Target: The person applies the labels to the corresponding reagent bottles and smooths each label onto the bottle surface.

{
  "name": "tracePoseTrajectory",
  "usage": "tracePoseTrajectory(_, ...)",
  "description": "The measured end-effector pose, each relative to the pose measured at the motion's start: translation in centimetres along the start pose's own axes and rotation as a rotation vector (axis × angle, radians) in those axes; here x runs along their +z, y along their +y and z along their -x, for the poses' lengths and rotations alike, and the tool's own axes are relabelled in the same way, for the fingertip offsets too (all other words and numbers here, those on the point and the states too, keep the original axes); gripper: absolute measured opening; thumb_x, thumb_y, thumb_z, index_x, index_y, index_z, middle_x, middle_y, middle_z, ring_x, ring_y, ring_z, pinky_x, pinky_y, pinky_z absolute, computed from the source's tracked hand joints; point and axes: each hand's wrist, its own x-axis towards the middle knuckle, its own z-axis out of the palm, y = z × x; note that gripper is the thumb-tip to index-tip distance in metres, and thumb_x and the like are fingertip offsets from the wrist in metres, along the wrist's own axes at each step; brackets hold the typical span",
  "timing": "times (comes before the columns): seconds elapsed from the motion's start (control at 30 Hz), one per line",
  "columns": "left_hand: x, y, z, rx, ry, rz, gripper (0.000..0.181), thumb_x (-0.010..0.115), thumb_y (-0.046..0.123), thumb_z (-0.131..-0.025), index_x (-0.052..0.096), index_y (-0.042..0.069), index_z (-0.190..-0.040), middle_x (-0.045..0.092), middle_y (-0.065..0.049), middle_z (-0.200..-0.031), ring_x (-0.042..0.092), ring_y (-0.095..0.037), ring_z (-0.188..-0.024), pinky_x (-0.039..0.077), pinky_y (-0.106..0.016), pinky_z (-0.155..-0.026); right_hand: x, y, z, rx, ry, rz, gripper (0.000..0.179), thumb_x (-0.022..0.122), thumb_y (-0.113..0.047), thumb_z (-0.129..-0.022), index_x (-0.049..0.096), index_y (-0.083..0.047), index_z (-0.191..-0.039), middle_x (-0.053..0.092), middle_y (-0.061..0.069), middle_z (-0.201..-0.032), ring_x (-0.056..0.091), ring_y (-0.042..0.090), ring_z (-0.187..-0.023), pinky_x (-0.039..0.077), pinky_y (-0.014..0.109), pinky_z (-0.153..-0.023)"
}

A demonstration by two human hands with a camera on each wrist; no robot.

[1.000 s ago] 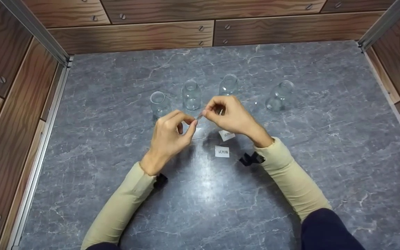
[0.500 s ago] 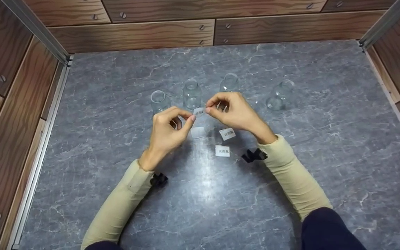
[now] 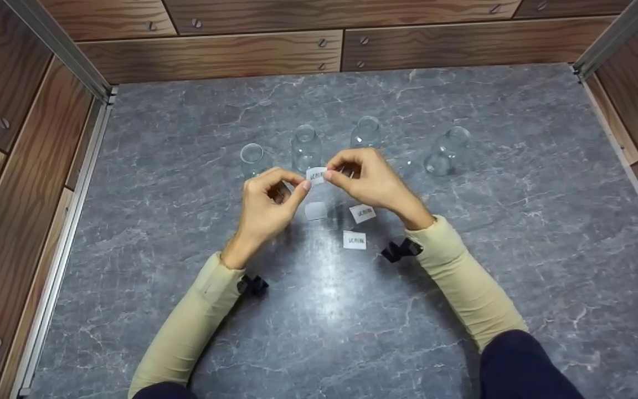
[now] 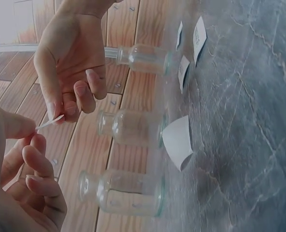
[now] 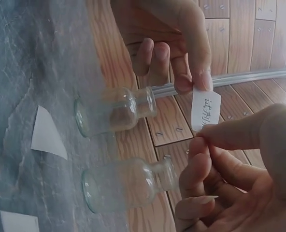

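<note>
A small white paper label (image 3: 315, 175) with printed characters is stretched between both hands above the table. My left hand (image 3: 266, 208) pinches its left edge between thumb and forefinger. At the opposite edge, my right hand (image 3: 373, 182) pinches it the same way. The right wrist view shows the printed face of the label (image 5: 206, 107), partly covered by the fingertips. In the left wrist view the label (image 4: 50, 122) appears nearly edge-on. Below the hands lie a blank-faced paper piece (image 3: 315, 210) and two printed labels, one (image 3: 363, 213) tilted and one (image 3: 354, 240) nearer me.
Clear glass bottles stand behind the hands: one (image 3: 252, 154) at left, one (image 3: 305, 147) in the middle, one (image 3: 366, 133) partly behind the right hand. Another glass vessel (image 3: 445, 155) is farther right. Wood-patterned walls (image 3: 208, 55) border the marbled table (image 3: 330, 332).
The held label has turned from nearly edge-on to showing its printed face to the head view. Both hands have shifted slightly away from me, uncovering more of the blank-faced paper below.
</note>
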Motion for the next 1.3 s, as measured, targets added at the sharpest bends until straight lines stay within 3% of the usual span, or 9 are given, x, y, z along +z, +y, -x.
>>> tracePoseTrajectory(0.27, -0.9, -0.8, -0.4, 0.069, 0.011, -0.079, 0.007, 0.080, 0.011, -0.095, 0.080, 0.006, -0.091, 0.076, -0.004, -0.082, 0.055, -0.011, -0.054, 0.042, -0.021, -0.050, 1.1, 0.6, -0.4, -0.115, 0.043, 0.006, 0.009, 0.073, -0.009, -0.100, 0.077, 0.000, -0.099, 0.074, 0.018, -0.088, 0.056, 0.011, -0.065, 0.048, 0.021, -0.059)
tracePoseTrajectory(0.47, -2.1, -1.3, 0.1, 0.085, -0.002, -0.152, 0.007, 0.080, 0.011, -0.095, 0.081, 0.006, -0.091, 0.075, -0.004, -0.081, 0.056, -0.011, -0.055, 0.048, -0.026, -0.050, 2.3, 0.9, -1.0, -0.174, 0.049, 0.085, 0.009, 0.074, -0.010, -0.100, 0.078, -0.002, -0.100, 0.076, 0.011, -0.092, 0.063, 0.016, -0.071, 0.052, 0.023, -0.064)
tracePoseTrajectory(0.7, -4.3, -3.1, 0.8, 0.087, -0.016, -0.193, 0.004, 0.081, 0.007, -0.093, 0.080, 0.005, -0.090, 0.074, -0.005, -0.079, 0.056, -0.012, -0.055, 0.048, -0.026, -0.050, 4.3, 1.0, -2.6, -0.220, -0.009, 0.167, 0.011, 0.073, -0.010, -0.100, 0.079, -0.001, -0.103, 0.078, 0.014, -0.095, 0.071, 0.027, -0.079, 0.060, 0.031, -0.071)
tracePoseTrajectory(1.03, -6.2, -5.1, 1.0, -0.025, -0.013, -0.299, 0.003, 0.082, 0.006, -0.090, 0.083, 0.006, -0.087, 0.076, -0.006, -0.076, 0.059, -0.013, -0.056, 0.046, -0.013, -0.055, 6.4, 1.2, -5.2, -0.145, -0.075, 0.244, 0.011, 0.076, -0.005, -0.096, 0.083, -0.001, -0.103, 0.081, 0.015, -0.095, 0.073, 0.024, -0.075, 0.062, 0.029, -0.068)
tracePoseTrajectory(1.3, -6.7, -5.3, 0.9, -0.190, -0.028, -0.353, 0.005, 0.084, 0.010, -0.088, 0.086, 0.005, -0.090, 0.080, -0.009, -0.083, 0.065, -0.017, -0.060, 0.047, -0.011, -0.057, 7.5, 1.0, -6.3, -0.032, -0.079, 0.286, 0.013, 0.077, -0.006, -0.096, 0.084, -0.006, -0.106, 0.082, 0.011, -0.097, 0.061, 0.013, -0.067, 0.048, 0.021, -0.056)
